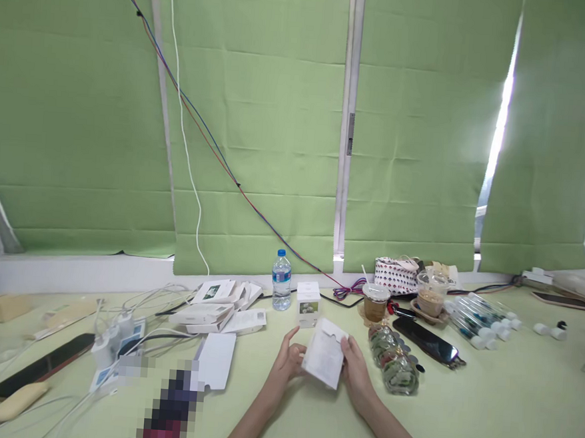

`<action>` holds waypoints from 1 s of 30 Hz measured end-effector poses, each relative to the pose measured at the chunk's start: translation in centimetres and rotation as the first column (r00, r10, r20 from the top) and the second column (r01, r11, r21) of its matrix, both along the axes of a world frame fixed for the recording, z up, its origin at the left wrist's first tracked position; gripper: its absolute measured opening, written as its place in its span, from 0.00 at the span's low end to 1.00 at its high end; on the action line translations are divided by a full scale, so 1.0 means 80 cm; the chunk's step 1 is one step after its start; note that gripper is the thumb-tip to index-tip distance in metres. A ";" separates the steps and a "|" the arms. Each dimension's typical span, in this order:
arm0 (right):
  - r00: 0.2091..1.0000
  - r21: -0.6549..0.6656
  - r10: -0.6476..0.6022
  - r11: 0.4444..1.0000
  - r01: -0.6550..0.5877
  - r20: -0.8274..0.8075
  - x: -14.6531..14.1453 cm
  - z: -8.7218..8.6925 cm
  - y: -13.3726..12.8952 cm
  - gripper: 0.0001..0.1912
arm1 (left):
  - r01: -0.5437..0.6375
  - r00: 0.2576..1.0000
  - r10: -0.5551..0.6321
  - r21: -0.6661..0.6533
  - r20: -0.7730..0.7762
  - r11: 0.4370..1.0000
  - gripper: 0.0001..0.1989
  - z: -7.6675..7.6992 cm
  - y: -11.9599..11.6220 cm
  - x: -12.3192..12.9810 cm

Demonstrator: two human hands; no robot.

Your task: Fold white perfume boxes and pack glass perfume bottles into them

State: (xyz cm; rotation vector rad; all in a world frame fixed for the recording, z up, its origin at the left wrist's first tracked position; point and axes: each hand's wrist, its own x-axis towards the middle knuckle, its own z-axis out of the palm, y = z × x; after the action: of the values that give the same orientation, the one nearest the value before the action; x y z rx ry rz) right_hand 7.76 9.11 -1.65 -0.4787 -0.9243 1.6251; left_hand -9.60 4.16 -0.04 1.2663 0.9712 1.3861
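1. Since they hang in broad panels, presumably to soften the light, the green blinds [274, 111] fill the back; thin, matte fabric, creased in level folds.
2. Below spreads the pale green tabletop [320, 431]; smooth and flat, with its near middle serving as working room.
3. A heap of white cartons [209, 313] lies at the left, its pieces overlapping at angles, perhaps simply put aside; thin card, crisp edges.
4. Clear tubes [486, 319] with white caps lie side by side at the right; slim, glossy cylinders.
5. The right hand [358, 374] is closed about the white carton's right edge, thumb on the front face, seemingly to steady it; the left hand [288, 360] is half-curled at the opposite edge, thumb raised clear, and whether its fingers press I cannot tell.
6. The white carton [323, 356] sits tilted between both hands, above the tabletop; flat-faced card, notched near the top.
7. Crinkly, see-through packets [393, 361] with greenish contents lie just beyond the right hand.
8. A ribbed plastic bottle [281, 290] stands upright beside a small printed box [307, 312]; both look parked out of the hands' way.
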 end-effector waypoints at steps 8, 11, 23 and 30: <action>0.912 -0.063 0.306 0.940 -0.334 -0.273 0.031 0.009 -0.001 0.05 | 0.030 0.992 -0.028 0.010 -0.120 1.000 0.33 -0.001 -0.004 0.007; 0.862 -0.049 0.343 0.920 -0.388 -0.374 0.036 0.013 -0.004 0.06 | 0.045 0.988 -0.042 0.021 -0.149 0.999 0.32 -0.005 -0.003 0.007; 0.850 -0.007 0.315 0.936 -0.351 -0.423 0.027 0.003 0.000 0.11 | 0.095 0.975 -0.088 0.024 -0.205 0.995 0.29 -0.011 -0.003 0.006; 0.986 0.058 0.071 0.996 -0.062 -0.152 0.012 0.000 0.010 0.17 | -0.031 0.985 0.049 0.108 -0.168 0.994 0.24 -0.009 0.003 0.001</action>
State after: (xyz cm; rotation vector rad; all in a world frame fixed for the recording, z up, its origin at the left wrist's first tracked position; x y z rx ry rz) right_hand 8.69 9.90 -1.68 -0.2838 -0.8729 1.6684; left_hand -9.48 4.38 -0.72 1.4704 1.0558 1.3930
